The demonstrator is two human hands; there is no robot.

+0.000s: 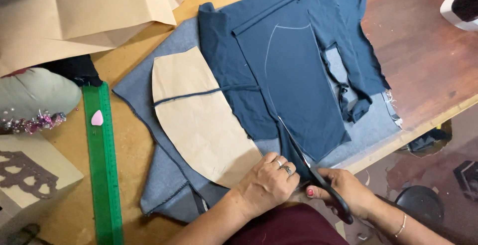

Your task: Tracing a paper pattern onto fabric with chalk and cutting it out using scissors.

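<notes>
Head view — right hand (348,190) grips black scissors (311,168), blades in the dark blue cloth (294,76) along a chalk line; left hand (266,183), fingers curled, pins cloth flat to the worktop (423,61) — steadying it beside a paper pattern (199,120).

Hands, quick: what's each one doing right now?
Left hand: fingers curled, pressing down on the blue fabric.
Right hand: closed on black scissors, cutting the fabric.
</notes>
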